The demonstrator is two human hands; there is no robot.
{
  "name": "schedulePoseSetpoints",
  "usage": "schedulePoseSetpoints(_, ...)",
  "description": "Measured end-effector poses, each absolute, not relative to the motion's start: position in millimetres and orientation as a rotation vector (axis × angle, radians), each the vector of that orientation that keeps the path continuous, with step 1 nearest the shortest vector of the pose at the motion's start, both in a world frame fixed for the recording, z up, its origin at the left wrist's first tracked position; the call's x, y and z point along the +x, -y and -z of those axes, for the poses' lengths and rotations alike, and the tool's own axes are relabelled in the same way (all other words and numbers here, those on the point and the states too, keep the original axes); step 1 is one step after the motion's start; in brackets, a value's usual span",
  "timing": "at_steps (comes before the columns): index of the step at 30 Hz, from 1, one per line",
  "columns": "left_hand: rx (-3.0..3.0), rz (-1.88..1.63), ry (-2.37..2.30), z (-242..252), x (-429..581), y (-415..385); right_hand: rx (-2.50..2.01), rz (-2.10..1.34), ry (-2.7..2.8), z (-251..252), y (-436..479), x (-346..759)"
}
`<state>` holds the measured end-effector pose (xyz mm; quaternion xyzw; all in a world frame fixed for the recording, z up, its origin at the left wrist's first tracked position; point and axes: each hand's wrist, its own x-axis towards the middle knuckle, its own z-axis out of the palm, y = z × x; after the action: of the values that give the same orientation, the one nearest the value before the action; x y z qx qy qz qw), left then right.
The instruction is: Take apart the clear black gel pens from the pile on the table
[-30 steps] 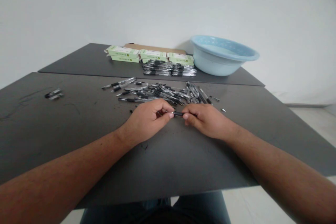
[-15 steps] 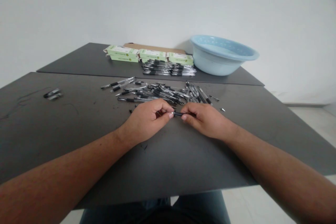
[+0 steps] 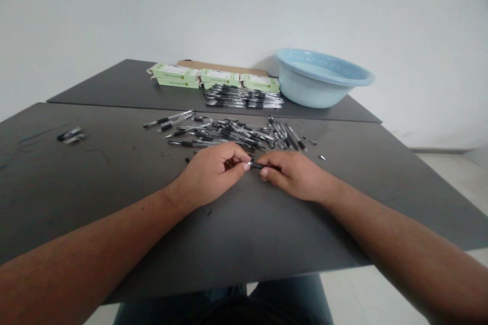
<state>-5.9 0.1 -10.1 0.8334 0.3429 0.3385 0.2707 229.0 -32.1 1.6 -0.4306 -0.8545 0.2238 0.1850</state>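
Between my two hands is a pen with a black grip and a silvery tip. My left hand pinches the pen's tip end between thumb and forefinger. On the other side, my right hand closes its thumb and fingers around the black grip; the rest of the barrel is hidden in that hand. Just beyond my hands lies a loose heap of pens and pen parts, clear with black grips. A small metal pen tip lies to the right of my right hand.
Stacked pens lie in rows in front of several green-and-white boxes. A blue basin stands at the back right. Black pen caps lie far left on the dark table. Behind the boxes is brown cardboard.
My right hand has shifted slightly left along the pen, towards my left hand. The pen tilts a little more. The whole view has moved slightly.
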Motion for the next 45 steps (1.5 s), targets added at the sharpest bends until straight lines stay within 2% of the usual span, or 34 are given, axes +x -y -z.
schedulePoseSetpoints(5, 2.173, -0.922, -0.908, 14.6, -6.4, -0.8, -1.251, -0.643, 2.429, -5.5, 28.2, 236.0)
schedulePoseSetpoints(11, 2.128, -0.944, -0.931, 23.2, -7.0, -4.5, -1.769, -0.173, 2.11, -14.8, 1.7, 274.6)
schedulePoseSetpoints(15, 2.162, -0.941, -0.942, 21.5, -6.9, -3.6, -1.929, -0.043, 2.027, -7.7, -15.8, 294.6)
schedulePoseSetpoints(24, 2.213, -0.901, -0.989, 16.5, -6.2, -1.7, -1.833, 0.035, 2.315, 9.8, -24.3, 294.3)
schedulePoseSetpoints(45, 2.187, -0.885, -0.973, 20.7, -5.5, -3.0, -1.94, 0.106, 2.433, 11.0, -23.7, 299.2)
